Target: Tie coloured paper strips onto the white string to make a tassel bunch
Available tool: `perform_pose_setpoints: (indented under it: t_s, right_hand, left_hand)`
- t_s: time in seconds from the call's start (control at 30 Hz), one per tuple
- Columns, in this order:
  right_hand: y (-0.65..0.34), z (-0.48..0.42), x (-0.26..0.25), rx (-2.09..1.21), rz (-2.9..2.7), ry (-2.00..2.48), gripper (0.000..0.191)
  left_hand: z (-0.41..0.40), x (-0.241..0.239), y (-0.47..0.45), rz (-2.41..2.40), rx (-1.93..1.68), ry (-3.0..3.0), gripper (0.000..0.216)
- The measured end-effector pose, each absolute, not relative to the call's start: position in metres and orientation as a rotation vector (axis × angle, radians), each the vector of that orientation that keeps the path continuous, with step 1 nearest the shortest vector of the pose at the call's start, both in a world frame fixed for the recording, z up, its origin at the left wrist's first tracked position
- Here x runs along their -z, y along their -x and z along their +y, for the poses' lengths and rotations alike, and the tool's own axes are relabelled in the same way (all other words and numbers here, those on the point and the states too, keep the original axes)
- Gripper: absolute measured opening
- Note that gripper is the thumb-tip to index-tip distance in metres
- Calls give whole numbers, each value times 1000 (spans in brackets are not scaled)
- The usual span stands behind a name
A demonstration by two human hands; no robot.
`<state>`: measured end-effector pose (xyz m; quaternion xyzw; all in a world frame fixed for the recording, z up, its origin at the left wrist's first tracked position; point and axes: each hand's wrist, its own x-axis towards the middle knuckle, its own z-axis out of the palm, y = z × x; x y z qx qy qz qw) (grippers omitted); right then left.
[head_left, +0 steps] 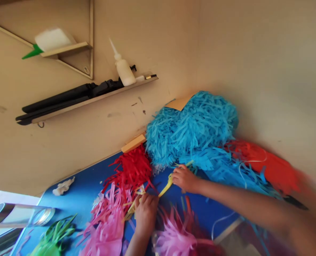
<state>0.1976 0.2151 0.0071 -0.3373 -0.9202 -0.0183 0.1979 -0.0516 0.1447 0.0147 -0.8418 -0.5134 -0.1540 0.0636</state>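
right hand (184, 179) pinching yellow strip (166, 187) | left hand (146, 209) pinching same strip | blue table (87, 188) beneath

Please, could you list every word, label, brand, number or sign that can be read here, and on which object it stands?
No text can be read in this picture.
White bottle with long nozzle: no lettering can be made out.
Small gold-and-black item: too small to read any marking.
Yellow strip: no writing visible.

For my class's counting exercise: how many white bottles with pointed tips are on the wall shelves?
2: one green-tipped bottle lies on the upper shelf; one white-tipped bottle stands on the lower shelf. Others could be hidden.
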Motion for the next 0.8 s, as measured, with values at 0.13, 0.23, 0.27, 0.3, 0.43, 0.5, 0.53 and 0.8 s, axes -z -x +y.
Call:
perform_pose_setpoints:
  t_s: [0.13, 0.23, 0.27, 0.3, 0.43, 0.5, 0.53, 0.8]
  right_hand:
    - [-188, 211, -16, 93, -2594, 805, 14]
    - [-173, 209, -14, 228, -2622, 695, 16]
    - [-171, 208, -12, 258, -2622, 688, 21]
    - [-171, 208, -9, 270, -2616, 686, 24]
    - [-183, 205, 0, 215, -2590, 682, 26]
    - [-190, 205, 3, 149, -2593, 695, 25]
    - [-192, 205, 3, 92, -2588, 723, 24]
    - [-200, 218, 5, -420, -2459, 1072, 12]
  left_hand:
    - [147, -12, 49, -1563, 508, 2525, 20]
    - [150, -11, 40, -1532, 564, 2513, 20]
    - [150, -11, 39, -1514, 582, 2516, 21]
    - [149, -11, 38, -1494, 595, 2525, 24]
    - [146, -12, 48, -1438, 597, 2623, 33]
    - [144, -13, 54, -1446, 592, 2674, 34]
    - [144, -13, 56, -1461, 595, 2691, 33]
    - [148, 0, 59, -1706, 761, 2665, 23]
